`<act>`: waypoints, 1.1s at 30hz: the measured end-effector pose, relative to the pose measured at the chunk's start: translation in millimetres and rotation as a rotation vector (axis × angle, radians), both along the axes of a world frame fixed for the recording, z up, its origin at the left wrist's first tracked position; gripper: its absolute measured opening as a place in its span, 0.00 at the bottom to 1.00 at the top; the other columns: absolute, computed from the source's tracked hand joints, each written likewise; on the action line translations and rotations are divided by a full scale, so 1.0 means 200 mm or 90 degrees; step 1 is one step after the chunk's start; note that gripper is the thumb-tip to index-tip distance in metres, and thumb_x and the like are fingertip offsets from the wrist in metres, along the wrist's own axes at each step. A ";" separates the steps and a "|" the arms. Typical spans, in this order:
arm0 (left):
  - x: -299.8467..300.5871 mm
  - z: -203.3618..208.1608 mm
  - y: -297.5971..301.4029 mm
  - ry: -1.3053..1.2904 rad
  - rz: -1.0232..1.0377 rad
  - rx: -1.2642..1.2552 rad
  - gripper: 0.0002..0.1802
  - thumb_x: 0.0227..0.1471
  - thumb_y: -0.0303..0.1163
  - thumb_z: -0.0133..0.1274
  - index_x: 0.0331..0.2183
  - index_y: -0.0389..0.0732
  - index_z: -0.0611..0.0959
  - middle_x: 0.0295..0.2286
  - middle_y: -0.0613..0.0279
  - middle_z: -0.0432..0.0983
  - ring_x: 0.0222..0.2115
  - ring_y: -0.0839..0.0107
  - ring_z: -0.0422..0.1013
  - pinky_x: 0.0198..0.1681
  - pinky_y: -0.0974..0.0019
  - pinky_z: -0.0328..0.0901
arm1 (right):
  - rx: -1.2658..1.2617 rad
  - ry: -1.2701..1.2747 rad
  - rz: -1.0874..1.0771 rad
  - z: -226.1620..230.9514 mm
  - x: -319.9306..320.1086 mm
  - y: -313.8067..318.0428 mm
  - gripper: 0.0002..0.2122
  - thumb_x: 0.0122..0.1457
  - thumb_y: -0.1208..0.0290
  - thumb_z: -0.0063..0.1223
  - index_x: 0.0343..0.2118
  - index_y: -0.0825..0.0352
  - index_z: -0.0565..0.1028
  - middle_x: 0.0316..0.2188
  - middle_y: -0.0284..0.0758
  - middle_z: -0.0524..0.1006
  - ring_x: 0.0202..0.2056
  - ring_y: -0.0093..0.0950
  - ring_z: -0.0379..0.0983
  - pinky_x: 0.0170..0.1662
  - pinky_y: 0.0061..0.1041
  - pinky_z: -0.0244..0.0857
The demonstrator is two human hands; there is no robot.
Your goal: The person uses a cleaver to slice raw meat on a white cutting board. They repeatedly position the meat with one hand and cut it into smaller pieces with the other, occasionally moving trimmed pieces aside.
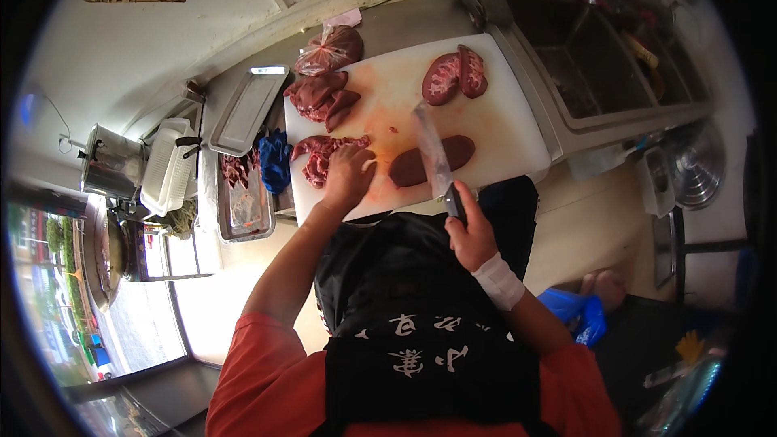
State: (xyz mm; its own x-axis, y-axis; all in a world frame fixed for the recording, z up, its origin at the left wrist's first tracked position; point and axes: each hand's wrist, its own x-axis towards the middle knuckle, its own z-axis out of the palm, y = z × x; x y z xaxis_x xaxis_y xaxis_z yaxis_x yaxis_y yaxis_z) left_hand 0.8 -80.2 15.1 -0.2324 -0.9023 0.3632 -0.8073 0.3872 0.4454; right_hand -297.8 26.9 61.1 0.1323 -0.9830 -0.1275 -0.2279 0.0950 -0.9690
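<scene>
Right hand (472,232) clenched round a long black-handled steel knife (435,154), blade over a smooth dark-red oval meat slab (409,167) on a white rectangular board (510,125). Left hand (349,178) curls at ragged red trimmings (316,163), grasp unclear. Steadying the slab, fingers tucked, should help.

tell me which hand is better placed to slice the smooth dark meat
Probably the right hand: it grips the knife, which crosses over the smooth dark meat in view; the left hand is at the ragged meat.
</scene>
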 end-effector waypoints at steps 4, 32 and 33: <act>-0.29 -0.04 -0.05 0.104 0.018 0.130 0.21 0.48 0.37 0.68 0.43 0.36 0.87 0.39 0.49 0.82 0.44 0.49 0.76 0.49 0.52 0.71 | 0.026 -0.063 -0.068 0.01 -0.10 0.01 0.32 0.64 0.78 0.47 0.72 0.61 0.57 0.31 0.33 0.76 0.20 0.20 0.68 0.24 0.23 0.68; 0.42 -0.15 -0.14 -0.121 0.476 0.091 0.21 0.58 0.43 0.57 0.49 0.43 0.83 0.51 0.48 0.76 0.55 0.46 0.69 0.56 0.43 0.66 | -0.319 0.440 0.122 -0.10 0.03 -0.08 0.36 0.59 0.73 0.55 0.72 0.61 0.57 0.31 0.49 0.74 0.27 0.49 0.76 0.29 0.46 0.72; 0.43 -0.15 -0.13 -0.125 0.461 0.078 0.21 0.58 0.44 0.56 0.50 0.43 0.83 0.52 0.48 0.76 0.55 0.47 0.69 0.56 0.43 0.66 | -0.325 0.420 0.133 -0.10 0.08 -0.08 0.36 0.59 0.73 0.56 0.72 0.61 0.57 0.32 0.49 0.74 0.26 0.49 0.76 0.29 0.47 0.72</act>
State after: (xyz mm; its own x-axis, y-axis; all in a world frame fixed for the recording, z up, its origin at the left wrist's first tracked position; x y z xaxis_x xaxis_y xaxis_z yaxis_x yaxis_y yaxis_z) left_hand 87.1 -105.9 -15.2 0.3838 -0.8852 0.2631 -0.9095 -0.3131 0.2733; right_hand -281.9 10.2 41.0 0.3716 -0.9045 0.2090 -0.7238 -0.4233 -0.5449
